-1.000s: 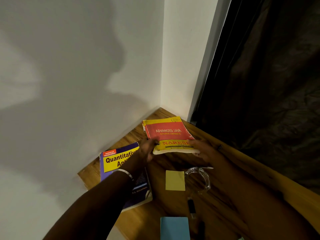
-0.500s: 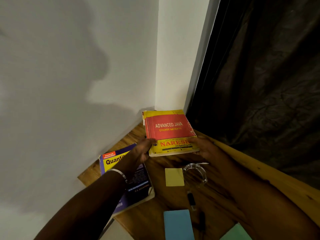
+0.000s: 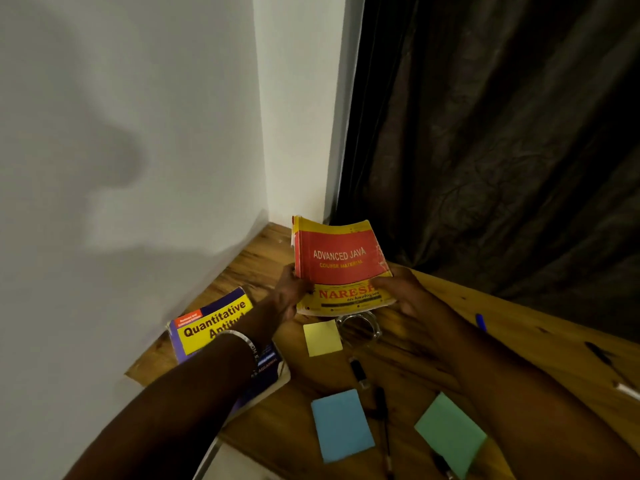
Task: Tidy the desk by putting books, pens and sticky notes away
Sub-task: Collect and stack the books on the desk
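Note:
A red and yellow "Advanced Java" book (image 3: 341,261) is held tilted up above the wooden desk (image 3: 519,327) near the wall corner. My left hand (image 3: 292,289) grips its left edge and my right hand (image 3: 403,292) grips its lower right corner. A purple and yellow "Quantitative Aptitude" book (image 3: 214,323) lies flat at the desk's left, partly under my left forearm. Yellow (image 3: 322,337), blue (image 3: 341,424) and green (image 3: 450,433) sticky note pads lie on the desk. A black pen (image 3: 382,417) lies between the blue and green pads, and a blue pen (image 3: 480,322) lies at the right.
A clear glass holder (image 3: 360,323) stands just below the held book. A small black cap (image 3: 358,370) lies near the yellow pad. White walls meet in a corner behind the desk, and a dark curtain (image 3: 502,150) hangs along the right side. A white pen tip (image 3: 627,389) shows at the far right.
Both hands have lifted the red and yellow book higher off the desk and tipped its cover more upright. The view has shifted, showing the green pad and blue pen.

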Demonstrator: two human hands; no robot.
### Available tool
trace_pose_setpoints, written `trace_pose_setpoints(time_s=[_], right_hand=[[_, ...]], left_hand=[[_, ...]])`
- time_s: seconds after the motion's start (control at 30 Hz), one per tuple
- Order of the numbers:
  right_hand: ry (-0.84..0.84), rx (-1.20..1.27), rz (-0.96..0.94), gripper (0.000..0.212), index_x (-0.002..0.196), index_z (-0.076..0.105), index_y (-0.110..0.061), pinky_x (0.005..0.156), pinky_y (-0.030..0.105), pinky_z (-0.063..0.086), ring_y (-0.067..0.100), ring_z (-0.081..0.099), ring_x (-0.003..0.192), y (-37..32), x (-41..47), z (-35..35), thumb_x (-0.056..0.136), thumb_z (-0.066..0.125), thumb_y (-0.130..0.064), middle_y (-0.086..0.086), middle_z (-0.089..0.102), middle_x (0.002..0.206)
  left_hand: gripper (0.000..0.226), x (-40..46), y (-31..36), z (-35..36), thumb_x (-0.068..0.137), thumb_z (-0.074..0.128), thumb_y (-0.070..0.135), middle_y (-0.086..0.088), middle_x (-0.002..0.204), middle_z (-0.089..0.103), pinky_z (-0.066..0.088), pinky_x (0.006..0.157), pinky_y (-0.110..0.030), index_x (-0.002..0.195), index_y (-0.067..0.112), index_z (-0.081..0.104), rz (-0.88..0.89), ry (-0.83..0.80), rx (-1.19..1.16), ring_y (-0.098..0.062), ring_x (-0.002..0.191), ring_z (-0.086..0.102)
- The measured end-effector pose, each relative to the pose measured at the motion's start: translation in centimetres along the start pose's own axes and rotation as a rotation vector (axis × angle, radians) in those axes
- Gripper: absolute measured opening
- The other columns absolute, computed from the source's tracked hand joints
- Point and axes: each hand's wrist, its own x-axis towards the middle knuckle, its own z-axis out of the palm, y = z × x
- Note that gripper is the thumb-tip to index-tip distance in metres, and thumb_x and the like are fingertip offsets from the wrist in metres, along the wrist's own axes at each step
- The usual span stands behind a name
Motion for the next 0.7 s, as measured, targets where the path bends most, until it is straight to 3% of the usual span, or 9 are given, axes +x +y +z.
trace_pose_setpoints(time_s=[0.1, 0.17, 0.27, 0.4, 0.53, 0.63, 0.7], right_hand=[[0.037, 0.003, 0.033, 0.025, 0.104, 0.067, -0.008, 0.075, 0.035, 0.058, 0.026, 0.071, 0.085, 0.8, -1.3, -2.3, 0.081, 0.068, 0.0, 0.014, 0.072, 0.1], [0.061, 0.01, 0.071, 0.032, 0.111, 0.066, -0.002, 0.082, 0.04, 0.058, 0.031, 0.071, 0.091, 1.3, -2.2, -4.0, 0.079, 0.071, -0.002, 0.018, 0.071, 0.105], [0.101, 0.001, 0.096, 0.031, 0.113, 0.066, -0.002, 0.076, 0.033, 0.056, 0.028, 0.07, 0.09, 2.2, -4.2, -6.9, 0.082, 0.07, -0.006, 0.016, 0.071, 0.106], [0.128, -0.016, 0.079, 0.015, 0.102, 0.067, -0.012, 0.063, 0.025, 0.053, 0.014, 0.067, 0.075, 3.2, -7.6, -10.7, 0.087, 0.067, -0.01, 0.007, 0.07, 0.096], [0.144, -0.018, 0.062, 0.02, 0.108, 0.065, -0.01, 0.066, 0.026, 0.054, 0.017, 0.068, 0.079, 4.4, -10.8, -14.8, 0.088, 0.064, -0.007, 0.009, 0.07, 0.102], [0.155, -0.034, 0.064, 0.027, 0.114, 0.064, -0.008, 0.086, 0.038, 0.054, 0.028, 0.068, 0.095, 5.7, -13.4, -18.0, 0.087, 0.066, -0.008, 0.014, 0.07, 0.11], [0.158, -0.041, 0.069, 0.028, 0.114, 0.064, -0.008, 0.093, 0.044, 0.052, 0.031, 0.067, 0.1, 6.4, -15.1, -19.9, 0.086, 0.065, -0.007, 0.014, 0.069, 0.111]], left_hand=[[0.053, -0.1, -0.4, 1.5, 0.086, 0.056, -0.004, -0.013, 0.121, 0.057, 0.054, 0.077, -0.041, 0.135, 0.008, 0.038, -0.037, -0.061, 0.005, -0.027, 0.103, 0.058], [0.06, -0.6, -0.4, 3.0, 0.086, 0.056, -0.003, -0.011, 0.118, 0.057, 0.055, 0.074, -0.043, 0.139, 0.011, 0.033, -0.056, -0.094, 0.006, -0.028, 0.098, 0.057], [0.042, -2.0, -0.3, 6.1, 0.087, 0.052, -0.009, -0.001, 0.093, 0.056, 0.054, 0.061, -0.034, 0.123, 0.01, 0.045, -0.027, -0.164, 0.023, -0.021, 0.082, 0.058], [0.033, -4.0, -1.2, 10.2, 0.089, 0.046, -0.013, 0.0, 0.097, 0.056, 0.051, 0.073, -0.035, 0.107, 0.015, 0.049, 0.02, -0.225, 0.055, -0.023, 0.096, 0.056], [0.035, -3.9, -3.9, 13.9, 0.085, 0.053, -0.013, -0.005, 0.094, 0.065, 0.058, 0.057, -0.024, 0.102, 0.017, 0.056, 0.032, -0.28, 0.061, -0.01, 0.079, 0.071], [0.064, -3.0, -6.9, 16.9, 0.073, 0.065, -0.004, -0.015, 0.12, 0.063, 0.059, 0.076, -0.044, 0.131, 0.018, 0.047, 0.036, -0.303, 0.105, -0.027, 0.102, 0.065], [0.072, -0.3, -10.7, 18.6, 0.064, 0.069, 0.006, -0.016, 0.12, 0.063, 0.052, 0.081, -0.062, 0.131, 0.021, 0.046, 0.034, -0.282, 0.132, -0.036, 0.101, 0.065]])
